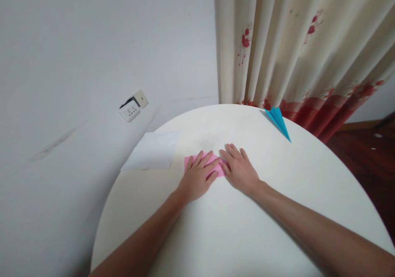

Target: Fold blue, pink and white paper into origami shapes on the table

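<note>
Flat near the middle of the round white desk (277,211), both the left hand (197,178) and right hand (239,168) press open fingers on a folded pink paper sheet (189,161), apparently to flatten its crease, with a blue paper plane (278,120) at the far edge.

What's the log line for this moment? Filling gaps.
left hand flat on pink paper | right hand flat on it | blue paper plane apart
</note>
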`<act>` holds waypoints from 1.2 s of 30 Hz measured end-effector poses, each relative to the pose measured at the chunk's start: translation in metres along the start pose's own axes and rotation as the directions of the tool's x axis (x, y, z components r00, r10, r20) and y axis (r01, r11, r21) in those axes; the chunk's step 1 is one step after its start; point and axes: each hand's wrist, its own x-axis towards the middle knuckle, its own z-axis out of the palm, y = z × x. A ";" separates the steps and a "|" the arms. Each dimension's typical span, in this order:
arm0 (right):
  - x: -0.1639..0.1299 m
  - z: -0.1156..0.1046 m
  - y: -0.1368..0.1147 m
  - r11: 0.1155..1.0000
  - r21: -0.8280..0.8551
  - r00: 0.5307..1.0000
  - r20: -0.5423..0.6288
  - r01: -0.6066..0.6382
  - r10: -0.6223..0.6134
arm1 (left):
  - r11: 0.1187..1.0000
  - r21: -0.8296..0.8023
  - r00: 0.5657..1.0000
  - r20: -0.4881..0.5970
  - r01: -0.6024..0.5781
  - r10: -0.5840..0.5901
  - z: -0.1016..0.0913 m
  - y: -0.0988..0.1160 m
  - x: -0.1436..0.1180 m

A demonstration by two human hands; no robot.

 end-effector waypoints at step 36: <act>-0.001 0.000 0.001 0.996 -0.019 0.996 -0.026 -0.083 0.082 | 1.000 0.004 1.000 -0.016 0.001 -0.001 0.001 0.001 -0.001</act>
